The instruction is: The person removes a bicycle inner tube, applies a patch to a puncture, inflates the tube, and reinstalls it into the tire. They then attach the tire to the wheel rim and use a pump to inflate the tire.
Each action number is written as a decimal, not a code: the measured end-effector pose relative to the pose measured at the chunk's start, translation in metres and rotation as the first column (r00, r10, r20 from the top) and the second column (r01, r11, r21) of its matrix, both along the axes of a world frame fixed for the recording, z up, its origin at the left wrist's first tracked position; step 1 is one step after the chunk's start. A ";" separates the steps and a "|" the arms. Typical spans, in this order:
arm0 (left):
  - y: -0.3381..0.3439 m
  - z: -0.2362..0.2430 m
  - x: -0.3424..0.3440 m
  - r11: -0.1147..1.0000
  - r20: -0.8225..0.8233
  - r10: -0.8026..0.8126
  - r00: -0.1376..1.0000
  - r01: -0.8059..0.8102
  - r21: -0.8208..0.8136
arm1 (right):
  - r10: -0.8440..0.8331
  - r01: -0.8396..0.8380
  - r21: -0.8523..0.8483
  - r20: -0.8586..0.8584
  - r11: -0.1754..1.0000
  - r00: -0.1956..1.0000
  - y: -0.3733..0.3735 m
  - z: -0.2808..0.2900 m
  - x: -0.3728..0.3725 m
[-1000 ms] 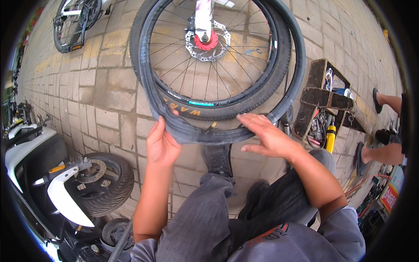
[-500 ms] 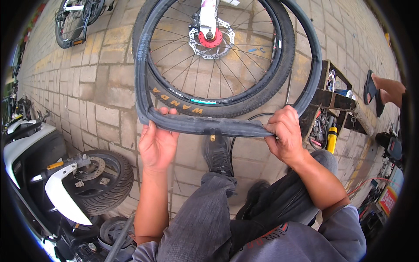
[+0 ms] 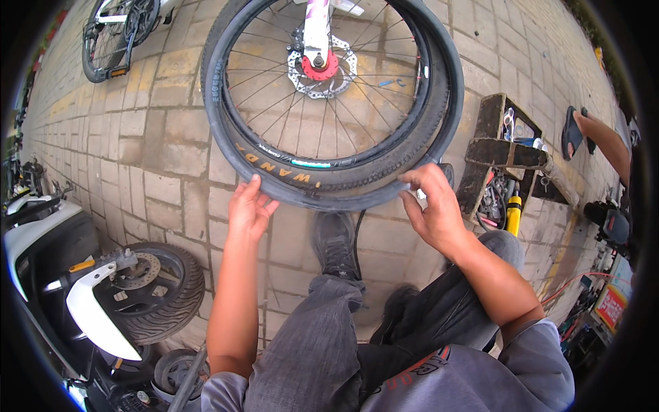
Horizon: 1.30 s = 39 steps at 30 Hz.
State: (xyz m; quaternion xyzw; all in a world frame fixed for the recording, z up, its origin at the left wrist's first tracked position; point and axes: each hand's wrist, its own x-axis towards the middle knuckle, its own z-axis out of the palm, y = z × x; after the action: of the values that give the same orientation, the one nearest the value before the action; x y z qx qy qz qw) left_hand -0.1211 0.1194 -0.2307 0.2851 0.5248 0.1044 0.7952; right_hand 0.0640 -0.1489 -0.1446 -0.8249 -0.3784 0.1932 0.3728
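A dark grey inner tube hangs as a round loop around the lower part of a bicycle wheel's black tyre. My left hand is closed loosely on the tube's lower left, one fingertip over it and the other fingers curled below. On the lower right, my right hand has the tube lightly between thumb and fingers, the thumb tip apart from the index finger. The wheel has a disc rotor, a red hub and a white fork leg.
An open toolbox with tools and a yellow cylinder stands at right. Beyond it is another person's sandalled foot. At left is a scooter wheel; a second bicycle is at upper left. My shoe is below the tube.
The tube has gone from a stretched, flat-bottomed shape to a round loop lying closer to the tyre. Its brass valve no longer shows below it. My right hand has loosened and moved slightly left.
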 end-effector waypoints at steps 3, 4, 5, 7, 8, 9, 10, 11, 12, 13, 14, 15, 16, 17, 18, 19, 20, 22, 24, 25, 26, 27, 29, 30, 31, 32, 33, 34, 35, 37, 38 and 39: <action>-0.001 -0.010 0.004 0.998 -0.089 -0.033 0.995 0.037 0.045 | 0.098 -0.125 -0.120 -0.206 0.985 0.974 -0.003 0.001 -0.007; -0.003 -0.007 0.010 0.996 -0.117 -0.049 0.992 0.057 0.062 | 0.138 -0.170 -0.131 -0.223 0.977 0.965 -0.006 -0.003 -0.009; -0.005 -0.004 0.015 0.994 -0.146 -0.062 0.987 0.074 0.078 | 0.179 -0.216 -0.141 -0.240 0.966 0.954 -0.009 -0.008 -0.010; -0.007 0.002 0.021 0.986 -0.166 -0.079 0.983 0.101 0.131 | 0.290 -0.317 -0.132 -0.192 0.939 0.938 -0.011 -0.015 -0.011; -0.007 0.004 0.023 0.981 -0.177 -0.085 0.980 0.113 0.157 | 0.286 -0.344 -0.174 -0.289 0.923 0.914 -0.012 -0.017 -0.010; -0.009 0.005 0.024 0.978 -0.177 -0.074 0.981 0.106 0.179 | 0.269 -0.369 -0.216 -0.383 0.904 0.884 -0.013 -0.020 -0.012; -0.010 0.008 0.027 0.974 -0.169 -0.069 0.983 0.103 0.199 | 0.076 -0.274 -0.196 -0.669 0.941 0.740 -0.016 -0.033 -0.019; -0.012 0.010 0.030 0.970 -0.161 -0.064 0.985 0.100 0.220 | -0.038 -0.263 -0.241 -0.801 0.934 0.598 -0.015 -0.044 -0.026; -0.013 0.011 0.031 0.970 -0.154 -0.050 0.987 0.084 0.229 | -0.156 -0.264 -0.288 -0.891 0.921 0.427 -0.010 -0.053 -0.034; -0.014 0.012 0.031 0.972 -0.120 -0.054 0.991 0.080 0.219 | -0.273 -0.271 -0.335 -0.931 0.902 0.242 -0.004 -0.060 -0.042; -0.015 0.011 0.031 0.975 -0.086 -0.059 0.995 0.076 0.210 | -0.366 -0.156 -0.368 -0.930 0.917 0.045 -0.001 -0.069 -0.050; -0.016 0.011 0.032 0.977 -0.048 -0.063 0.997 0.071 0.200 | -0.420 -0.044 -0.418 -0.894 0.907 -0.159 0.004 -0.079 -0.059; -0.018 0.016 0.035 0.972 -0.059 -0.042 0.997 0.054 0.230 | -0.429 0.051 -0.477 -0.827 0.877 -0.363 0.009 -0.087 -0.066; -0.022 0.021 0.039 0.965 -0.069 -0.020 0.997 0.038 0.259 | -0.374 0.187 -0.468 -0.844 0.864 -0.384 0.014 -0.093 -0.073; -0.025 0.024 0.038 0.958 -0.085 0.002 0.996 0.023 0.285 | -0.318 0.315 -0.457 -0.858 0.832 -0.405 0.020 -0.097 -0.081; -0.023 0.025 0.035 0.957 -0.082 0.019 0.996 0.005 0.289 | -0.259 0.438 -0.442 -0.872 0.783 -0.416 0.023 -0.099 -0.086; -0.020 0.024 0.035 0.956 -0.078 0.036 0.996 -0.011 0.293 | -0.216 0.471 -0.420 -0.878 0.776 -0.427 0.024 -0.100 -0.087; -0.011 0.023 0.029 0.950 -0.113 0.049 0.992 -0.011 0.313 | -0.233 0.497 -0.411 -0.894 0.764 -0.382 0.025 -0.096 -0.087; -0.001 0.028 0.021 0.988 -0.075 0.095 0.993 -0.085 0.128 | -0.278 0.531 -0.422 -0.902 0.735 -0.331 0.024 -0.089 -0.080; 0.001 0.029 0.019 0.993 -0.056 0.118 0.991 -0.116 0.031 | -0.280 0.537 -0.411 -0.908 0.736 -0.311 0.023 -0.088 -0.076; 0.002 0.028 0.020 0.988 -0.074 0.152 0.986 -0.152 0.013 | -0.282 0.544 -0.401 -0.914 0.737 -0.291 0.022 -0.087 -0.071; 0.002 0.026 0.017 0.984 -0.038 0.176 0.984 -0.175 0.017 | -0.281 0.551 -0.387 -0.921 0.739 -0.270 0.022 -0.085 -0.068; 0.001 0.013 0.006 0.978 0.032 0.210 0.977 -0.210 0.016 | -0.325 0.568 -0.379 -0.925 0.731 -0.198 0.027 -0.083 -0.071; -0.001 0.007 0.003 0.970 -0.004 0.229 0.974 -0.228 0.080 | -0.355 0.571 -0.371 -0.924 0.733 -0.144 0.028 -0.088 -0.074; -0.004 0.002 -0.002 0.959 -0.041 0.250 0.967 -0.242 0.146 | -0.382 0.572 -0.363 -0.919 0.736 -0.091 0.033 -0.086 -0.077; -0.006 -0.003 -0.008 0.944 -0.075 0.273 0.959 -0.252 0.212 | -0.383 0.527 -0.350 -0.923 0.775 -0.050 0.039 -0.084 -0.080; -0.009 -0.011 -0.013 0.944 -0.104 0.301 0.948 -0.280 0.175 | -0.415 0.506 -0.367 -0.910 0.780 -0.020 0.046 -0.084 -0.083; -0.010 -0.018 -0.019 0.941 -0.134 0.326 0.936 -0.307 0.143 | -0.442 0.486 -0.382 -0.897 0.786 0.010 0.056 -0.082 -0.086; -0.012 -0.026 -0.021 0.936 -0.165 0.349 0.923 -0.334 0.111 | -0.469 0.467 -0.398 -0.882 0.790 0.040 0.063 -0.082 -0.087; -0.018 -0.050 -0.028 0.961 -0.210 0.276 0.938 -0.277 0.023 | -0.505 0.519 -0.458 -0.861 0.722 -0.057 0.072 -0.099 -0.092; -0.018 -0.062 -0.028 0.968 -0.229 0.241 0.943 -0.252 -0.018 | -0.516 0.539 -0.484 -0.850 0.689 -0.104 0.075 -0.108 -0.093; -0.019 -0.069 -0.024 0.973 -0.176 0.219 0.960 -0.229 -0.039 | -0.485 0.520 -0.515 -0.850 0.681 -0.206 0.076 -0.112 -0.095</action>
State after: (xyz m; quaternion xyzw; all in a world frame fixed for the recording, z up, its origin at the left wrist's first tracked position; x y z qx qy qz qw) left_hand -0.1452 0.1001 -0.2994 0.2083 0.6227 0.1534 0.7385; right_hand -0.0315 -0.0724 -0.2566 -0.5369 0.3366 0.5178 0.5747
